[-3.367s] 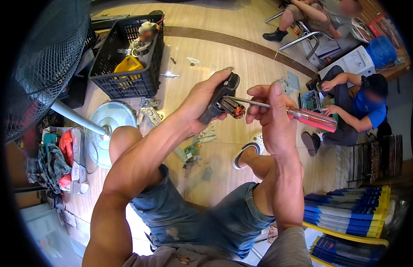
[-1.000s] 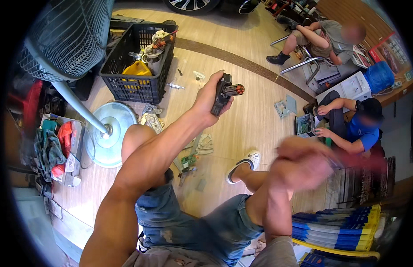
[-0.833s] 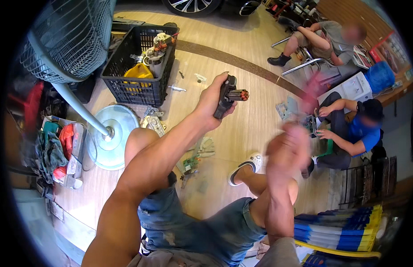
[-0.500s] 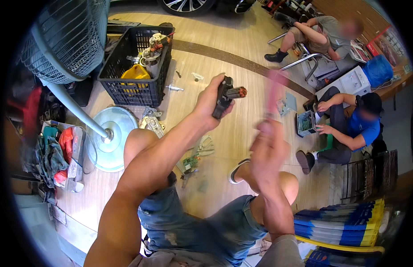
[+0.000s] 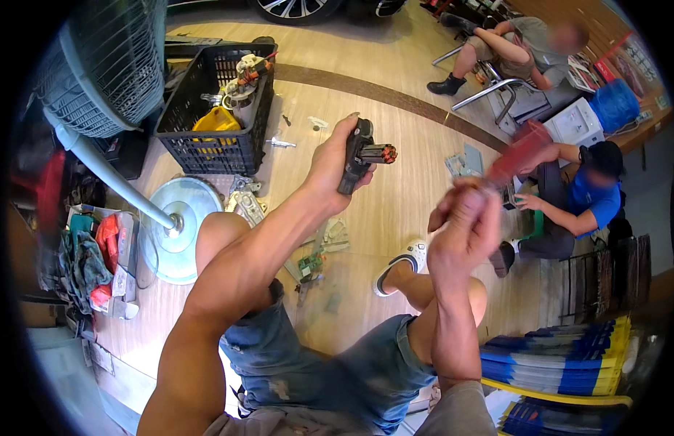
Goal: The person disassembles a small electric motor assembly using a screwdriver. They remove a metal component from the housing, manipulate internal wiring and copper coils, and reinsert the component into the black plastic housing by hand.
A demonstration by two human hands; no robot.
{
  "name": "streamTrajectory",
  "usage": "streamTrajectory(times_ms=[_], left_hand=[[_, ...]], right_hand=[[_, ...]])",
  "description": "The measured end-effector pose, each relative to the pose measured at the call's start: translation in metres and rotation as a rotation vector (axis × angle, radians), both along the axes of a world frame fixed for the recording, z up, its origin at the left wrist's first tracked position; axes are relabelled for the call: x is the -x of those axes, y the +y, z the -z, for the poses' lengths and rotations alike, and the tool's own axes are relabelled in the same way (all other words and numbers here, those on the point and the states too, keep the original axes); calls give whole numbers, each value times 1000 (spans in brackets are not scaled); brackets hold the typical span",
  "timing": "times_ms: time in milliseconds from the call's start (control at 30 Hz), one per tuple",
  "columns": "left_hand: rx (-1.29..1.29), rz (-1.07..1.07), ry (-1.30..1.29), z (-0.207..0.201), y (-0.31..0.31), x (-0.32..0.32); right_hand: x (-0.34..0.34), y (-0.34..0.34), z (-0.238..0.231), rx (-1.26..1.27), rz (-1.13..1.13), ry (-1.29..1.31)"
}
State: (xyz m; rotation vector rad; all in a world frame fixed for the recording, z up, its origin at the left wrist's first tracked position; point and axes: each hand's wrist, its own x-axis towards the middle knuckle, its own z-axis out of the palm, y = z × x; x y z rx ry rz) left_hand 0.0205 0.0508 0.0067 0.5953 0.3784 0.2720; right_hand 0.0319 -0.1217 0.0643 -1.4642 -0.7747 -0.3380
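Note:
My left hand [image 5: 330, 163] is closed round a black part [image 5: 355, 156], held upright above the floor. A short metallic cylinder [image 5: 378, 153] juts out of it to the right, with orange-red bits at its end. To the right, my right hand [image 5: 464, 221] is raised, its fingers closed on a long red object [image 5: 517, 154]. The red object is smeared by motion, so its kind does not show. It points up and to the right, apart from the black part.
A black crate [image 5: 213, 109] with machine parts stands at the far left, near a fan [image 5: 108, 87]. Loose parts and a green circuit board [image 5: 309, 264] lie on the floor. At right, one person [image 5: 595, 200] sits low; another [image 5: 537, 51] sits on a chair.
My right hand has moved slightly right, and the red object has swung from nearly upright to tilted rightward. My left hand and the black part have shifted slightly left.

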Motion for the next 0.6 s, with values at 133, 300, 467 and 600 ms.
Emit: streamTrajectory(times_ms=[133, 300, 467, 600], left_hand=[[-35, 4, -38, -11, -8, 10], [-83, -65, -54, -22, -22, 14], [-81, -75, -74, -25, -28, 18], [-58, -35, -67, -23, -37, 17]], right_hand=[[-1, 0, 8, 70, -86, 200], [4, -1, 5, 121, -180, 3], [-5, 7, 13, 170, 66, -377], [8, 32, 4, 196, 214, -311]])
